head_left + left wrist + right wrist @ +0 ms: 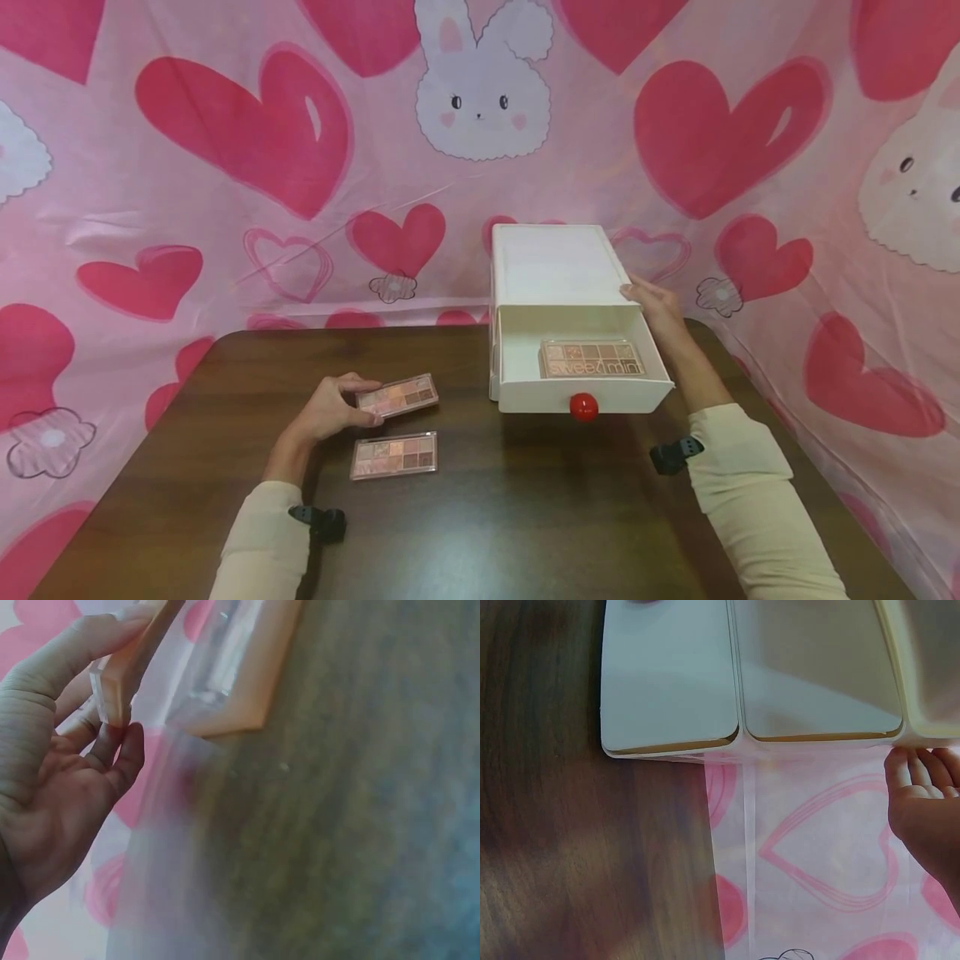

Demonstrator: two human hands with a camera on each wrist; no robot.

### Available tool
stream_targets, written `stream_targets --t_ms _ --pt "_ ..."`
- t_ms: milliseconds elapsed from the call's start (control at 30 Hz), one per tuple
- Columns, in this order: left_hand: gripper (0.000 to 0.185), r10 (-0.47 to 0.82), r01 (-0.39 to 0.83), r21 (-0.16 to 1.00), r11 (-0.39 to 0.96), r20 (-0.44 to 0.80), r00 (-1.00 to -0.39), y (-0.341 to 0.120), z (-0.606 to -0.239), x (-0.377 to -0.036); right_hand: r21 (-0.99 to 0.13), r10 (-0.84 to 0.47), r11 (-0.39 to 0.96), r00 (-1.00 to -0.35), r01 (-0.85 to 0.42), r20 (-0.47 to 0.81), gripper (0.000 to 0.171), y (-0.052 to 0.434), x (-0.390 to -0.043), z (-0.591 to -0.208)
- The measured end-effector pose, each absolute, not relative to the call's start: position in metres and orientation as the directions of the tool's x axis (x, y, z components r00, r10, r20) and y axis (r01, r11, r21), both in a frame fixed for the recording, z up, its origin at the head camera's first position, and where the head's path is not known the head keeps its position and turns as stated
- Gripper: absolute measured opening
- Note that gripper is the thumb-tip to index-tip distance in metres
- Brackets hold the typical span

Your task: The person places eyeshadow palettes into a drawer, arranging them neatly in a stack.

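In the head view my left hand (330,408) pinches an eyeshadow palette (401,397) by its left end, thumb at the near side. The left wrist view shows that palette (120,686) tilted, with its clear lid outward. Just nearer on the table lies a second eyeshadow palette (394,456). My right hand (660,312) touches the right side of a white drawer box (558,262), near its front top corner. Its fingers (922,769) reach the box's side in the right wrist view. The top drawer (517,397) is pulled out and holds a "sweet mint" palette (591,359).
A red round knob (584,407) sticks out from the open drawer. Two closed drawer fronts (821,667) show below it in the right wrist view. The dark wooden table (465,517) ends against a pink cloth (480,187) with hearts and rabbits.
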State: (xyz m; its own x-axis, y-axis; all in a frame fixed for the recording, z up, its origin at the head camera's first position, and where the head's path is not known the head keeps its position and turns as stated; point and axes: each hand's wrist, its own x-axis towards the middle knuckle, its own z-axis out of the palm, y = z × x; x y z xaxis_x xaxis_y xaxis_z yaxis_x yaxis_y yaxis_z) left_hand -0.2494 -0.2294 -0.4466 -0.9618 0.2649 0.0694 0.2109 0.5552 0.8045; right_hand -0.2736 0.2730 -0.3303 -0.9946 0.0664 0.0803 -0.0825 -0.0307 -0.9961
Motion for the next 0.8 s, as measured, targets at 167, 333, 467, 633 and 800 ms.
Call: stream_targets --t_ms 167,333,467,633,800 --pt "0.054 0.281 0.244 0.810 0.534 0.102 -0.954 -0.226 -0.440 -0.250 -0.996 0.059 -0.031 -0.995 -0.085 0.083 0.063 0.274 -0.273 -0.330" --pt "0.054 0.304 0.256 0.817 0.516 0.105 -0.947 -0.222 -0.431 -0.251 -0.994 0.055 -0.049 -0.994 -0.095 0.092 0.062 0.273 -0.273 -0.330" --pt "0.054 0.310 0.252 0.844 0.474 0.108 -0.945 -0.217 -0.420 -0.249 -0.994 0.060 -0.067 -0.995 -0.088 0.084 0.063 0.272 -0.273 -0.330" --pt "0.055 0.326 0.261 0.867 0.424 0.122 -0.937 -0.211 -0.405 -0.246 -0.994 0.068 -0.070 -0.995 -0.083 0.078 0.063 0.271 -0.272 -0.329" --pt "0.058 0.336 0.273 0.875 0.401 0.137 -0.932 -0.207 -0.391 -0.244 -0.996 0.065 -0.018 -0.994 -0.091 0.089 0.064 0.272 -0.272 -0.328"
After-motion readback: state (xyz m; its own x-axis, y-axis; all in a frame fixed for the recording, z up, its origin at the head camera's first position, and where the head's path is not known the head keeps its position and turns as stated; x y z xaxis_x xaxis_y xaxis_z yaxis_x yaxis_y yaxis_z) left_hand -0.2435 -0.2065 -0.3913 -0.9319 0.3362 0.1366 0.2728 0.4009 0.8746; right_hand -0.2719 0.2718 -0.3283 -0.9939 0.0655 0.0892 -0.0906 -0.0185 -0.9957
